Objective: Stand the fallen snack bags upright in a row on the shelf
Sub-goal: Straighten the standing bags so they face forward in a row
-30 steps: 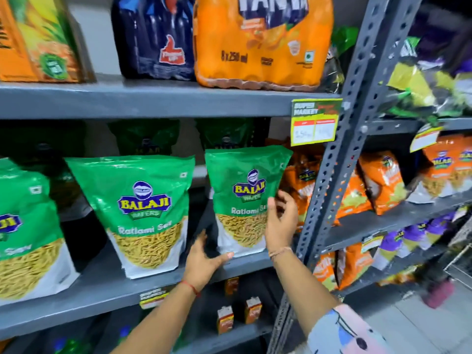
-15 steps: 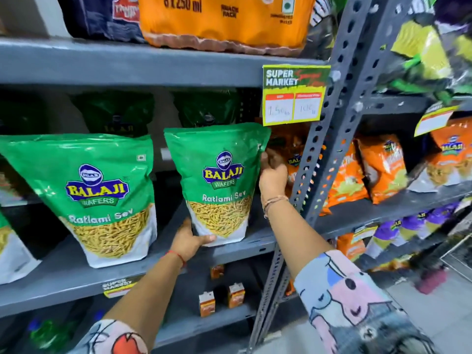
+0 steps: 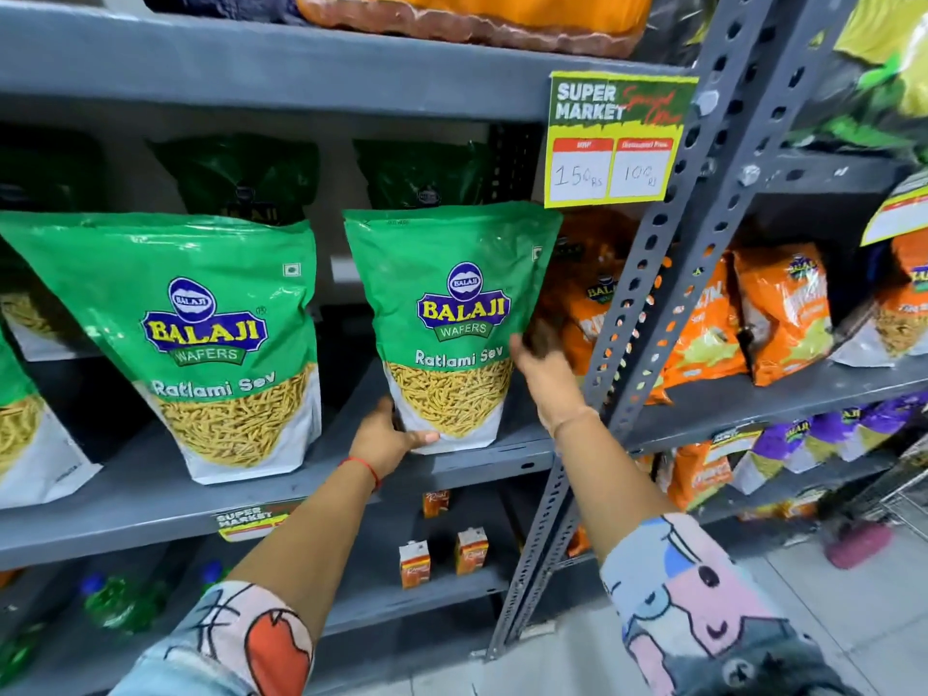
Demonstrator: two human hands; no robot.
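Green Balaji Ratlami Sev bags stand upright in a row on the grey shelf (image 3: 150, 494). My left hand (image 3: 386, 439) grips the bottom left corner of the rightmost green bag (image 3: 452, 303). On that bag's right edge rests my right hand (image 3: 545, 369), blurred, its fingers reaching behind the bag. A second green bag (image 3: 201, 334) stands to the left, leaning slightly. Part of a third bag (image 3: 30, 444) shows at the left edge. More dark green bags (image 3: 241, 183) stand behind in shadow.
A perforated grey upright post (image 3: 668, 273) rises just right of my right hand. Orange snack bags (image 3: 773, 313) fill the neighbouring shelf. A yellow price tag (image 3: 612, 143) hangs from the shelf above. Small juice cartons (image 3: 442, 560) stand on the shelf below.
My right hand has slid down the rightmost bag's edge from near its top to its middle. My left hand has closed on the bag's bottom corner. The camera has moved closer.
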